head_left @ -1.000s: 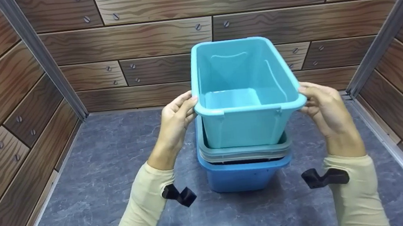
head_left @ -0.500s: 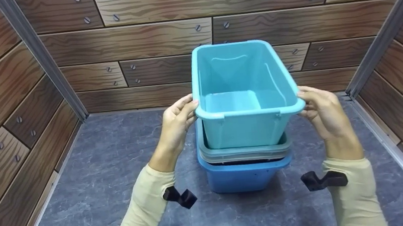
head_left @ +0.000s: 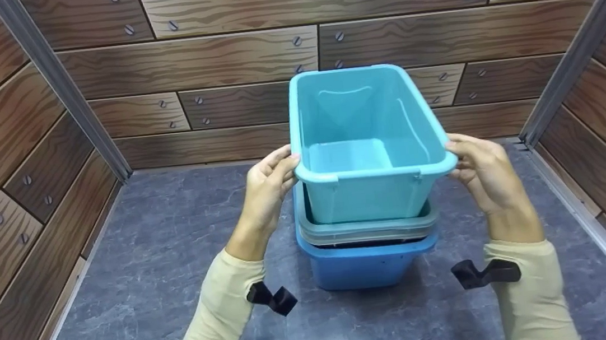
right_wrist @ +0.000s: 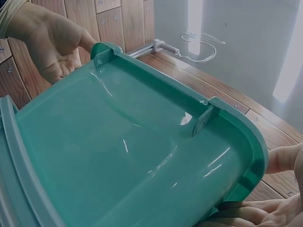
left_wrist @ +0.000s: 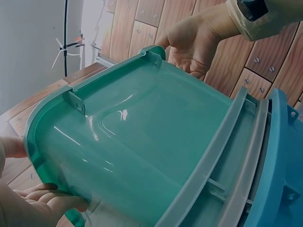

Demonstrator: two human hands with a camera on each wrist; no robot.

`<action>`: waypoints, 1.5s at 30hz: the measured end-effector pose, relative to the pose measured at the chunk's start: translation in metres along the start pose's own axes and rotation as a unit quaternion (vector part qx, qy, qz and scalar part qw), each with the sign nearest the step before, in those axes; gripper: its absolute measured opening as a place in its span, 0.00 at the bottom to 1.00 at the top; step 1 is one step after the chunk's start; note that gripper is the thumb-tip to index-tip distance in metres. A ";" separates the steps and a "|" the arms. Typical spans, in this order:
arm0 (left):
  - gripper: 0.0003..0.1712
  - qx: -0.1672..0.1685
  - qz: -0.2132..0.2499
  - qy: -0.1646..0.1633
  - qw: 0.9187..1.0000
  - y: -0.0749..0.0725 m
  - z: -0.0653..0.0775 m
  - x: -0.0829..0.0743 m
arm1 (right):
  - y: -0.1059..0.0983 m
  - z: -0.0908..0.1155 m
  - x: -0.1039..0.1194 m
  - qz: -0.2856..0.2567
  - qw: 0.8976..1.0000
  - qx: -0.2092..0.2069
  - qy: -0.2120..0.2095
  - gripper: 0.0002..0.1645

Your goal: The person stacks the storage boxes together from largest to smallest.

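Note:
A turquoise plastic bin (head_left: pixel 368 197) stands partly sunk into a stack of nested bins. Under it show the rim of a grey-teal bin (head_left: pixel 371 230) and, lowest, a blue bin (head_left: pixel 358 271) on the floor. My left hand (head_left: pixel 265 188) pinches the turquoise bin's rim at its left near side, thumb on top and fingers beneath. At the right near corner my right hand (head_left: pixel 486 170) grips the same rim in a like way. Both wrist views show the bin's outer end wall, with the left hand (left_wrist: pixel 42 198) and right hand (right_wrist: pixel 270 208) at its rim.
Grey marbled floor (head_left: pixel 186 233) surrounds the stack. Wood-patterned walls (head_left: pixel 213 61) rise at the back and both sides, joined by metal corner strips (head_left: pixel 64 93). Black wrist mounts (head_left: pixel 271 297) sit on both sleeves.
The turquoise bin has sunk slightly lower into the stack, its rim moving down in the head view. Both hands have gone down with it, keeping their hold.

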State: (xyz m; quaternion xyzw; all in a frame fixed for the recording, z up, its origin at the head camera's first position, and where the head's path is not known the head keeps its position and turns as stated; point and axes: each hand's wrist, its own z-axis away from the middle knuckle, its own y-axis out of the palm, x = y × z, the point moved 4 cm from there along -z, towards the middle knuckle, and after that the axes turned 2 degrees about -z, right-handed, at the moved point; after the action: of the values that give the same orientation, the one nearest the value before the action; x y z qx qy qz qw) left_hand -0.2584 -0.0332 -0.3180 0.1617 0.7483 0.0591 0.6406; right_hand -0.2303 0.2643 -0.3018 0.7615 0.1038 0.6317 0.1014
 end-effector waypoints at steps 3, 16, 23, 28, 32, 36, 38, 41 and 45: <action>0.25 0.004 -0.003 0.003 1.000 0.000 0.000 0.001 | -0.001 0.000 -0.001 0.000 1.000 -0.001 0.000 0.17; 0.25 0.000 -0.007 0.002 1.000 -0.003 0.002 0.009 | -0.003 0.000 -0.008 0.012 1.000 -0.005 0.011 0.19; 0.25 -0.001 -0.015 -0.002 1.000 -0.004 0.002 0.011 | -0.004 0.001 -0.011 0.021 0.999 -0.014 0.021 0.19; 0.26 0.001 -0.013 0.000 1.000 -0.004 0.002 0.013 | -0.004 0.001 -0.013 0.020 0.999 -0.012 0.025 0.19; 0.27 0.000 -0.010 -0.001 1.000 -0.005 0.001 0.015 | -0.005 0.000 -0.014 0.020 0.999 -0.015 0.025 0.19; 0.27 0.000 -0.014 -0.003 1.000 -0.005 0.000 0.015 | -0.006 0.000 -0.015 0.019 0.999 -0.019 0.029 0.19; 0.26 0.002 -0.015 -0.003 1.000 -0.005 0.000 0.016 | -0.006 0.000 -0.015 0.020 0.999 -0.019 0.033 0.19; 0.26 0.004 -0.015 -0.003 1.000 -0.005 0.001 0.017 | -0.007 0.000 -0.017 0.021 0.999 -0.018 0.037 0.19; 0.25 0.001 -0.013 -0.005 1.000 -0.006 0.002 0.019 | -0.007 0.001 -0.020 0.013 0.999 -0.014 0.035 0.18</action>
State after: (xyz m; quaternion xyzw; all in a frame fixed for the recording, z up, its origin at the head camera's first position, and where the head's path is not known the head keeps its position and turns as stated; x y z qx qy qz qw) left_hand -0.2603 -0.0333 -0.3377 0.1531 0.7474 0.0491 0.6446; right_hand -0.2335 0.2655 -0.3226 0.7385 0.0881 0.6609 0.1001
